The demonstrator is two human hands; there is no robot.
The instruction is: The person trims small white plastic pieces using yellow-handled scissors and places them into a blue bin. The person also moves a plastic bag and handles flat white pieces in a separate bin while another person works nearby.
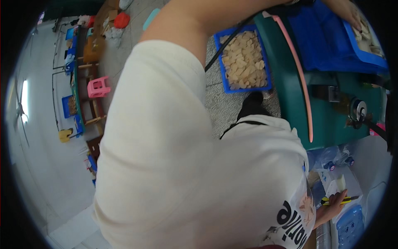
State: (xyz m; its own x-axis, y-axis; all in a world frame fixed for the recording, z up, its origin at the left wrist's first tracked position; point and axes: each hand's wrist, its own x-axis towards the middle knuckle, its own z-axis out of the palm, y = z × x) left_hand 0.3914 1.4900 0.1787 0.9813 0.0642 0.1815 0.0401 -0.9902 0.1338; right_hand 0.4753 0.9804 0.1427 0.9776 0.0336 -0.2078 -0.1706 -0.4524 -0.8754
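Note:
My left arm crosses the top of the view in a white sleeve (pixel 157 112). My left hand (pixel 346 12), partly cut off by the dark rim, has its fingers stretched over the edge of a blue crate (pixel 369 59). Pale flat pieces (pixel 365 41) lie inside that crate, beside the fingertips. Toward the lower right, my right hand (pixel 333 205) is closed around a yellow and black utility knife (pixel 346 200). The knife's tip points away from the palm.
A green table (pixel 286 87) carries a pink strip (pixel 296 58) and a round metal device (pixel 360 108). Under its edge, a blue crate (pixel 268 81) of wooden-looking chips sits on the floor. Clear plastic bottles (pixel 329 157) stand nearby. A pink stool (pixel 98 87) stands farther off.

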